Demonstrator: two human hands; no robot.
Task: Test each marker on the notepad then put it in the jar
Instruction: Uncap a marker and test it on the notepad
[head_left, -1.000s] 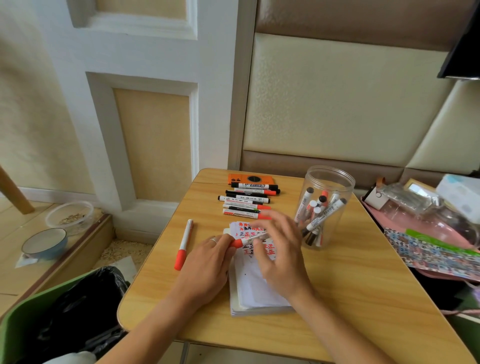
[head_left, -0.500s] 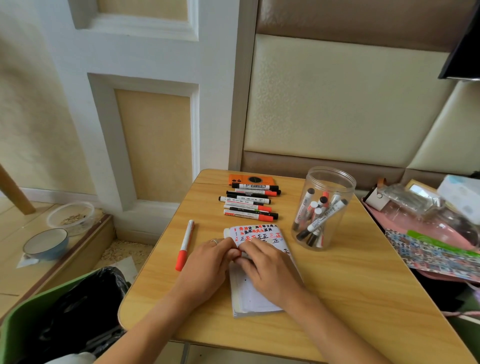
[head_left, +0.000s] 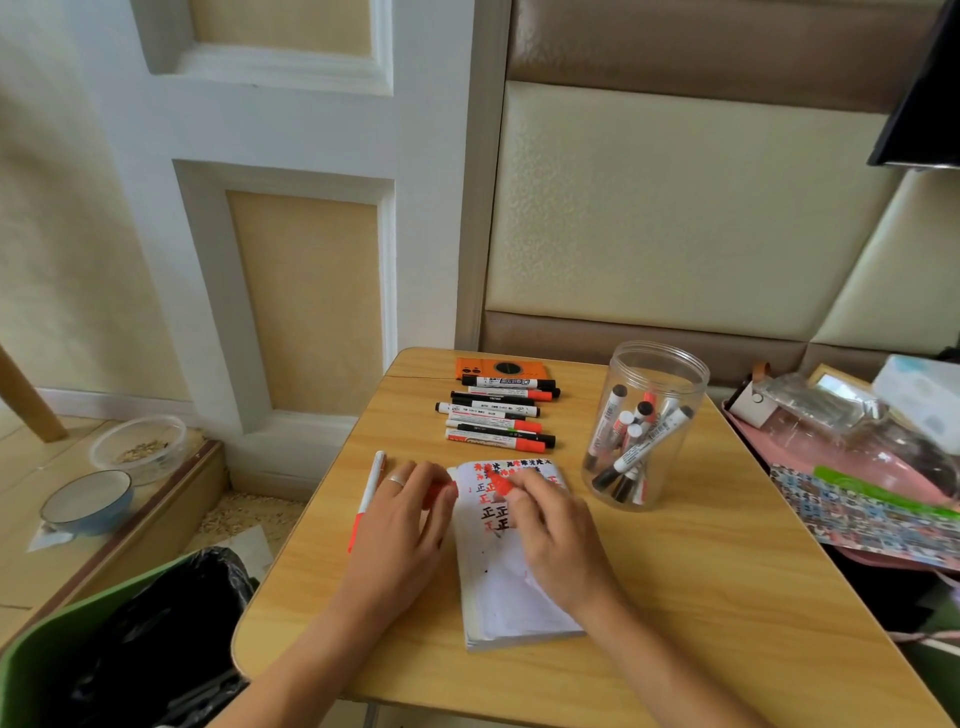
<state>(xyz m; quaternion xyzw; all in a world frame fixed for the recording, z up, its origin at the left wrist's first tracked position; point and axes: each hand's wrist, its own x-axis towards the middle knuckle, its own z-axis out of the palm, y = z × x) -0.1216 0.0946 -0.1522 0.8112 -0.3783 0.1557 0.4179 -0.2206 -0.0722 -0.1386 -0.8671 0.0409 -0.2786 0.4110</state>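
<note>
A white notepad (head_left: 511, 592) lies on the wooden table (head_left: 701, 597), its top covered with red and black test marks. My right hand (head_left: 558, 535) grips a red marker (head_left: 498, 484) whose tip points up-left onto the pad. My left hand (head_left: 410, 519), just left of the pad, pinches the red cap (head_left: 440, 491). The clear plastic jar (head_left: 644, 426) stands to the right of the pad and holds several markers. A row of several red and black markers (head_left: 498, 415) lies behind the pad. One red-capped marker (head_left: 366, 501) lies alone left of my left hand.
An orange device (head_left: 498, 368) sits at the table's far edge. A pink tray (head_left: 857, 457) with clutter is at the right. A green bin with a black bag (head_left: 130, 654) stands at the lower left, and two bowls (head_left: 88, 501) sit on the floor.
My hands came together over the pad and then parted. The cap has come off in my left hand, and the marker's tip now points onto the paper.
</note>
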